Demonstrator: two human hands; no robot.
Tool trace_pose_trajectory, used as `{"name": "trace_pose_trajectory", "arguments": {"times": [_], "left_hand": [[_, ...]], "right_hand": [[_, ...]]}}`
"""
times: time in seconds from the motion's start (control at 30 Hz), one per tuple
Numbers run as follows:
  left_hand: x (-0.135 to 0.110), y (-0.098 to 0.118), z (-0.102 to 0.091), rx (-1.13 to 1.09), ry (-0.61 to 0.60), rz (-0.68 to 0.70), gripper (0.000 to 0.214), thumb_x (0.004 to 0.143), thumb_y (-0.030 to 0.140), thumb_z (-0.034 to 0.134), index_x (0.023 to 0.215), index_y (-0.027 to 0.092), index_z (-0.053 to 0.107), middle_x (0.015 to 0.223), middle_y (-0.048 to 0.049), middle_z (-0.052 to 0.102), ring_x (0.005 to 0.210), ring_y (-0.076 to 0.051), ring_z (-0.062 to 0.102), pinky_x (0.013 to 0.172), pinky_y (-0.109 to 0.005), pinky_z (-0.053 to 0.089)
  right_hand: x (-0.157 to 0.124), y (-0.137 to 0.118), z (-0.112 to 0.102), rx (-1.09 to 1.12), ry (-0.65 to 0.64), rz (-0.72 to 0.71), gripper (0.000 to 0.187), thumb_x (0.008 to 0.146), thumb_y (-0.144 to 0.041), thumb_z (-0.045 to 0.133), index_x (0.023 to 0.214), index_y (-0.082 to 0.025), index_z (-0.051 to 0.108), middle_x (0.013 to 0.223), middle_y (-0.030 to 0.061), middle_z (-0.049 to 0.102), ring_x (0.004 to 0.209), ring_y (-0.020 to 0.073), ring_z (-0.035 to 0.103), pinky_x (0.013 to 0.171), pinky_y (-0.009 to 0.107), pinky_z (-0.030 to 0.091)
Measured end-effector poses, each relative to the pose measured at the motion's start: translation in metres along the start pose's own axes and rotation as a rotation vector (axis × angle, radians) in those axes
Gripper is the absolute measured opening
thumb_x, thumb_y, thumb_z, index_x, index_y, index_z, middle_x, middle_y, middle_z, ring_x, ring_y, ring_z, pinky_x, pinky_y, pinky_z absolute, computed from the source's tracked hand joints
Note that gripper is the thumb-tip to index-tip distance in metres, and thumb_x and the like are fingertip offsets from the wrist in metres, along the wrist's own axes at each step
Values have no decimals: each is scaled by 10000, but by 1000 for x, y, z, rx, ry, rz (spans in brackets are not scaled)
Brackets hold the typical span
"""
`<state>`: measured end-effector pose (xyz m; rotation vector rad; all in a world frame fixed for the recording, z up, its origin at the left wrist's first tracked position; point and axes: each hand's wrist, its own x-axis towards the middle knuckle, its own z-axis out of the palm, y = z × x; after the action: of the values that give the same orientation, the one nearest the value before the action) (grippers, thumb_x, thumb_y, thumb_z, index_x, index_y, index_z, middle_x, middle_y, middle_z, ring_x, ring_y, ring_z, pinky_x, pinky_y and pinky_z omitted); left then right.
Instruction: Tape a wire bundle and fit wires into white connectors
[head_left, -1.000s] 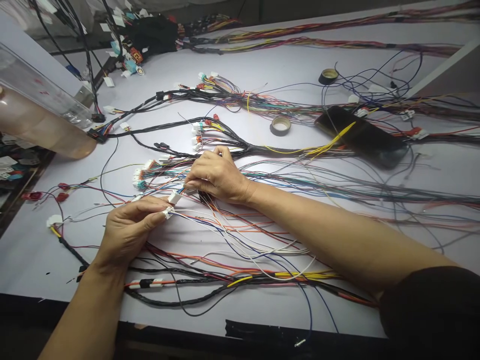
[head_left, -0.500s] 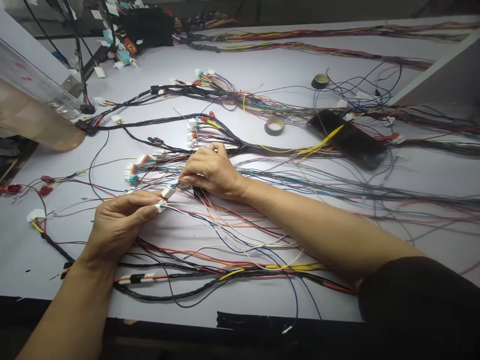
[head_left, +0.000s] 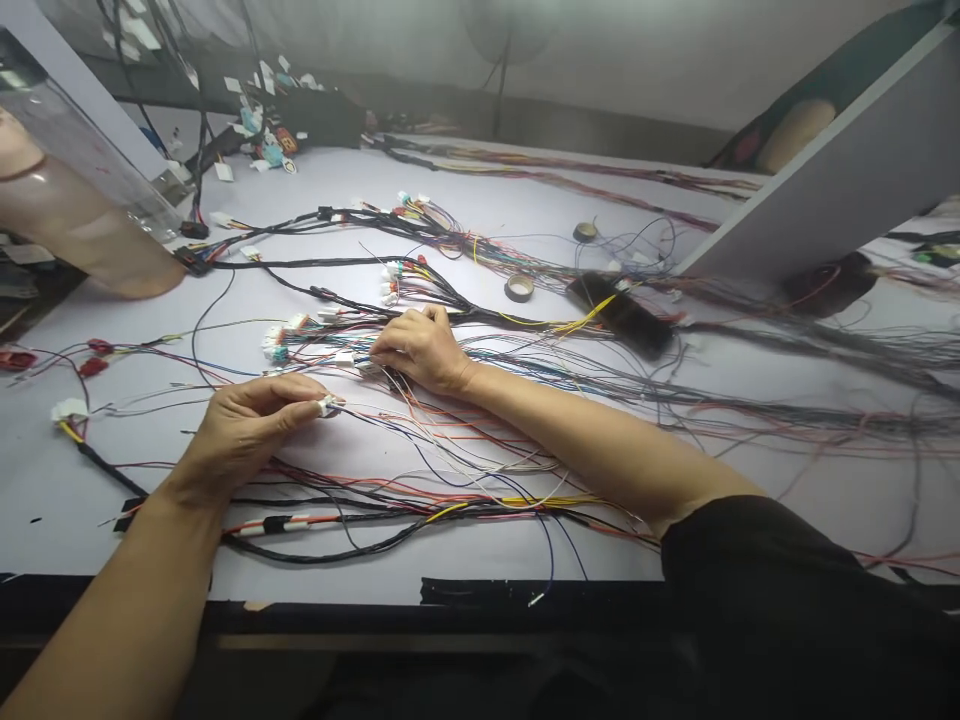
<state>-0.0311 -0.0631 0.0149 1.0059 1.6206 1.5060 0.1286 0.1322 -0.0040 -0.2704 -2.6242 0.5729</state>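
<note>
My left hand (head_left: 255, 425) is closed, thumb and forefinger pinching a small white connector (head_left: 328, 405) with white and dark blue wires running off to the right. Farther back, my right hand (head_left: 424, 350) is closed in a pinch on wires just behind another white connector (head_left: 344, 358). That connector lies left of its fingertips; exactly which wires are gripped is partly hidden by the fingers. Behind the right hand lies a black-wrapped wire harness (head_left: 487, 316). A cluster of white and teal connectors (head_left: 277, 342) sits between and beyond the hands.
Two tape rolls (head_left: 519, 288) (head_left: 585, 231) and a black phone (head_left: 622, 315) lie among the wires. A clear bottle (head_left: 97, 220) stands at the left. To the right rises a white panel (head_left: 832, 160), a person's arm (head_left: 799, 135) beyond it. Another taped harness (head_left: 322, 555) runs along the front.
My hands have moved apart; the right one has drawn back with its connector from the connector in my left hand. The camera view has tilted up and turned right.
</note>
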Motion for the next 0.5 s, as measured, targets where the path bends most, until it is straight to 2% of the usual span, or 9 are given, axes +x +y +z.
{"name": "trace_pose_trajectory", "arguments": {"times": [0.1,0.2,0.33,0.5], "left_hand": [[-1,1,-5,47,-125,26,169,660,305,859,692,167,767,745,-91,703,718,-176,642,691,-298,541],[-4,0,-10,92,-205,44,118,686,289,835,718,191,778,763,-92,707,725,-187,653,689,-292,546],[-6,2,-11,136,-264,47,117,697,329,818,723,221,783,796,-110,720,766,-228,677,687,-298,570],[-8,5,-10,151,-328,43,139,677,362,826,698,232,782,763,-115,716,740,-236,686,652,-275,581]], "right_hand": [[-4,0,-12,-16,-7,19,158,988,-319,576,1039,-264,715,1109,-18,735,1049,144,568,918,352,178],[-19,1,-33,-51,20,94,161,979,-305,589,1079,-262,708,1154,-3,731,1097,158,579,923,350,201],[-67,-6,-59,-117,58,197,176,971,-317,589,1054,-232,719,1099,25,746,1037,175,605,910,351,252],[-137,-41,-65,-144,-34,184,226,986,-351,551,1105,-238,707,1161,55,726,1061,195,605,945,393,297]]}}
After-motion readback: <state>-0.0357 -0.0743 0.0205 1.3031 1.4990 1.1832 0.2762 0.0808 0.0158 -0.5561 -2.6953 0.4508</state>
